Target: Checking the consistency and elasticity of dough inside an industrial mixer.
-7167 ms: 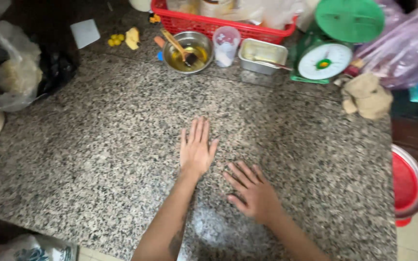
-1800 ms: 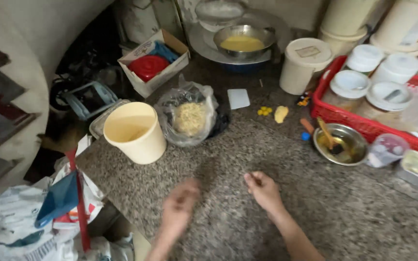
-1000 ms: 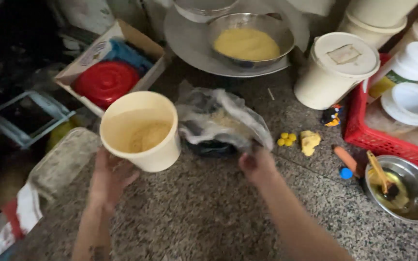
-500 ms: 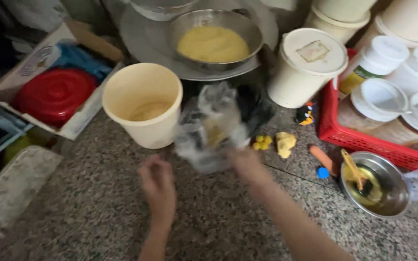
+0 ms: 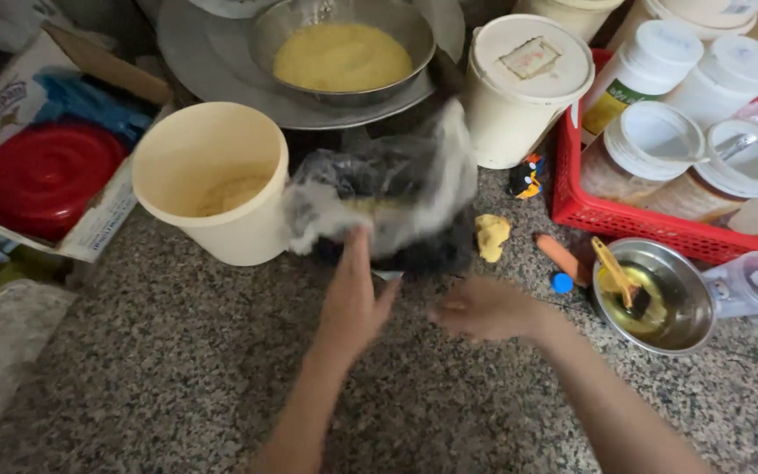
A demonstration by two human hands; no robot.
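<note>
At frame centre, the left hand is reaching up with fingers spread, touching the crumpled plastic bag sitting on the granite table. The right hand is hovering just right of it, blurred, grip unclear. A cream bucket is standing left of the bag.

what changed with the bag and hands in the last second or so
The plastic bag, lifted clear half a second ago, is back down beside the cream bucket. The left hand now touches its front; the right hand has drawn away. Bucket and metal bowl stayed put.
</note>
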